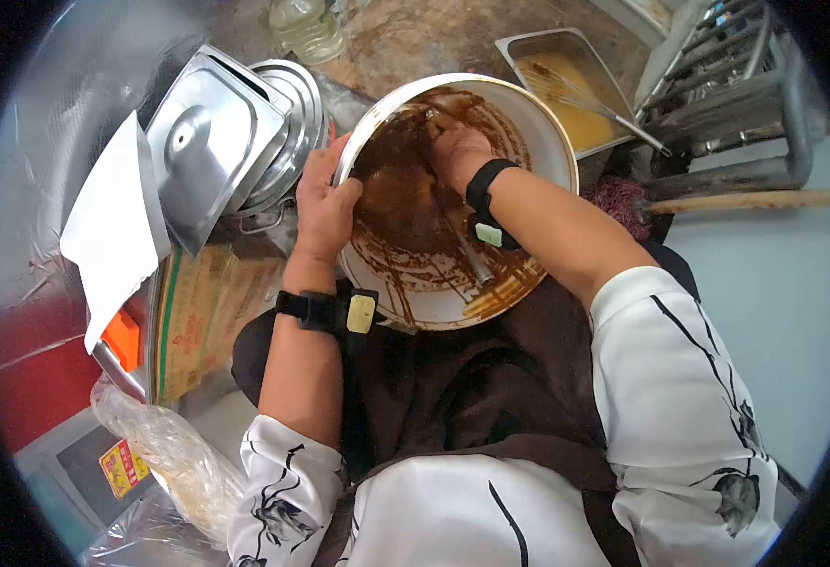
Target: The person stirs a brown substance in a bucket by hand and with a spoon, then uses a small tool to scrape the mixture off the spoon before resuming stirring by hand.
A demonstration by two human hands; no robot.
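A large white bowl (555, 132) is tilted over my lap, its inside smeared with thick brown sauce (396, 203). My left hand (325, 203) grips the bowl's left rim, thumb inside and fingers round the outside. My right hand (462, 156) is down inside the bowl, its fingers curled at the sauce; the fingertips are hidden, so what they hold cannot be made out. Below that hand a metal utensil handle (476, 263) rests against the bowl's lower wall. Its other end disappears into the sauce.
A metal tray (613, 71) at the upper right holds yellow liquid and a whisk (585, 99). Metal lids (212, 142) and a white sheet (117, 227) lie left. Near a metal rack (717, 113) is a wooden stick (755, 201). A clear plastic bottle (306, 28) stands behind.
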